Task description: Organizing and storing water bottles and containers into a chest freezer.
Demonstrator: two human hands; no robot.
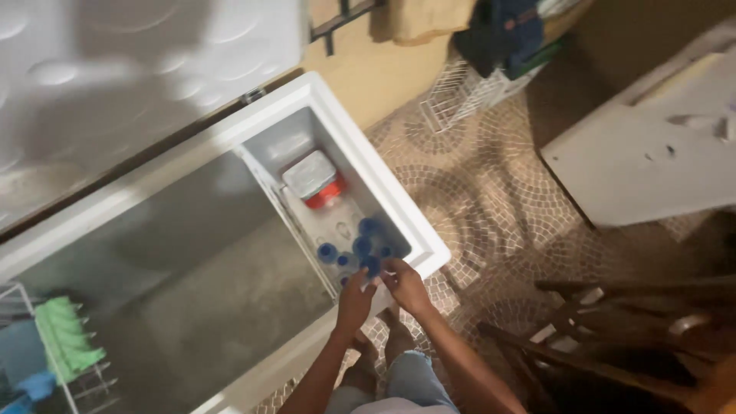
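You are standing over an open white chest freezer (pixel 399 201), its lid (pixel 138 69) raised at the upper left. In the small compartment at the freezer's right end lies a rectangular container with a pale grey lid over a red body (pixel 314 182), set toward the back wall. In front of it, toward you, stands a cluster of bottles with blue caps (pixel 360 247); no label on them can be made out. At the far left of the large, mostly bare compartment hangs a wire basket (pixel 46 360) holding a green ice tray (pixel 65 337) with something blue beside it.

Both your hands meet over the near corner of the small compartment. Your left hand (pixel 355 300) and right hand (pixel 406 285) close around one blue-capped bottle (pixel 370 267), the nearest of the cluster, which sits between the fingers of both hands, its cap showing just above them. The fingers are curled and pinching that bottle. Your feet stand on the patterned mosaic floor (pixel 491 192), and a dark wooden chair (pixel 613 337) stands to your right.
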